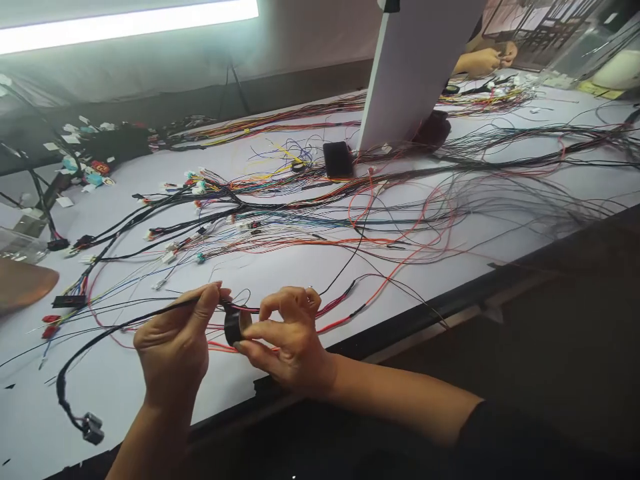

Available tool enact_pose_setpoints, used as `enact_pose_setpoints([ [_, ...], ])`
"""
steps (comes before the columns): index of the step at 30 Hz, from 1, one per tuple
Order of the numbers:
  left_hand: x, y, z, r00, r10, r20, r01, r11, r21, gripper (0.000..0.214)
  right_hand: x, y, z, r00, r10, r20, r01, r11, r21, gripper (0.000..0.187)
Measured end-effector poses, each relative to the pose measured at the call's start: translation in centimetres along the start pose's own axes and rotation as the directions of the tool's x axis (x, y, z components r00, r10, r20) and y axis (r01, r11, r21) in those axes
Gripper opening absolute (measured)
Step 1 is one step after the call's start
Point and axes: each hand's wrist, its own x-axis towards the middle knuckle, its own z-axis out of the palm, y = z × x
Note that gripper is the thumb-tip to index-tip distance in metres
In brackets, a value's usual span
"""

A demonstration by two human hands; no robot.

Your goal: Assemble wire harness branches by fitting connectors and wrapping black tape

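Head view: the black cable (125, 322) is gripped by the left hand (173, 337), thumb and fingers being closed in a narrow pinch. A black tape roll (233, 325) is held on edge by the right hand (293, 340) between thumb and fingertips, the remaining fingers being curled above. The roll is positioned just beside the left fingertips, over the near edge of the white table (225, 380). The cable's far end, fitted with a silvery connector (93, 428), is seen at lower left.
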Motion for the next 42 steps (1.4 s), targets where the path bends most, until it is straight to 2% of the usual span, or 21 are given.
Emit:
enact_pose_setpoints([
  [2,0.3,-0.1,0.1,0.999,0.019,-0.045,-0.021,0.998,-0.053,0.011,0.0,-0.3,-1.0,1.000,-0.005,0.028,0.002,0.993,0.120,0.023],
  [4,0.4,-0.2,0.1,0.998,0.029,-0.050,-0.034,0.994,-0.102,0.010,0.2,-0.5,-2.0,0.996,0.028,0.083,-0.048,0.969,0.244,0.024],
  [7,0.4,-0.2,0.1,1.000,0.013,-0.020,-0.016,0.982,-0.187,0.008,1.1,-0.2,-3.0,0.966,0.188,0.180,-0.251,0.855,0.454,0.028],
  [10,0.2,-0.3,0.2,0.999,-0.026,0.032,0.033,0.961,-0.275,0.008,2.3,0.5,-3.1,0.876,0.396,0.276,-0.474,0.597,0.647,0.034],
  [13,0.0,-0.4,0.6,0.997,-0.057,0.057,0.071,0.955,-0.287,0.011,3.6,1.6,-2.9,0.743,0.526,0.414,-0.635,0.357,0.685,0.035],
  [15,0.3,-0.7,0.8,0.993,-0.115,0.037,0.121,0.957,-0.265,0.015,4.1,2.5,-2.8,0.654,0.575,0.492,-0.728,0.300,0.617,0.035],
  [16,0.5,-0.8,1.0,0.988,-0.153,0.020,0.153,0.954,-0.258,0.017,4.3,3.0,-2.8,0.629,0.596,0.498,-0.753,0.311,0.579,0.034],
  [17,0.9,-1.0,1.2,0.981,-0.194,0.001,0.188,0.948,-0.258,0.019,4.4,3.4,-2.9,0.632,0.615,0.471,-0.754,0.351,0.555,0.032],
  [18,1.5,-1.2,1.3,0.973,-0.228,-0.017,0.216,0.939,-0.267,0.021,4.4,3.8,-3.1,0.664,0.627,0.407,-0.728,0.421,0.541,0.030],
  [20,2.7,-1.5,1.5,0.961,-0.273,-0.041,0.249,0.921,-0.299,0.025,4.4,4.2,-3.4,0.788,0.587,0.188,-0.591,0.635,0.497,0.028],
  [22,4.0,-1.6,1.7,0.953,-0.299,-0.051,0.266,0.905,-0.333,0.028,4.5,4.2,-3.6,0.923,0.384,-0.021,-0.352,0.866,0.356,0.023],
  [23,4.5,-1.6,1.8,0.951,-0.306,-0.048,0.272,0.897,-0.348,0.030,4.6,4.0,-3.5,0.970,0.232,-0.068,-0.209,0.945,0.252,0.021],
  [24,5.0,-1.6,1.9,0.950,-0.311,-0.042,0.275,0.890,-0.364,0.031,4.7,3.8,-3.3,0.995,0.076,-0.070,-0.065,0.987,0.147,0.019],
  [26,5.7,-1.6,2.0,0.950,-0.310,-0.036,0.271,0.878,-0.396,0.032,5.2,3.5,-2.5,0.986,-0.165,-0.005,0.164,0.986,-0.024,0.017],
  [28,5.9,-1.8,1.9,0.954,-0.296,-0.043,0.252,0.872,-0.419,0.030,5.8,3.3,-1.3,0.961,-0.271,0.043,0.275,0.950,-0.150,0.015],
  [31,5.9,-2.6,1.6,0.972,-0.223,-0.079,0.177,0.905,-0.388,0.026,6.8,3.5,0.7,0.947,-0.314,0.063,0.319,0.911,-0.261,0.012],
  [35,5.8,-3.8,0.6,0.988,-0.022,-0.154,-0.010,0.979,-0.203,0.020,7.8,3.8,2.9,0.934,-0.334,0.127,0.357,0.862,-0.360,0.013],
  [38,5.8,-4.1,0.0,0.984,0.094,-0.150,-0.116,0.981,-0.152,0.019,8.7,3.9,3.9,0.909,-0.376,0.180,0.417,0.802,-0.428,0.019],
  [42,5.9,-3.8,-0.5,0.964,0.218,-0.153,-0.237,0.964,-0.119,0.016,10.0,4.1,4.5,0.879,-0.434,0.197,0.473,0.750,-0.462,0.010],
])
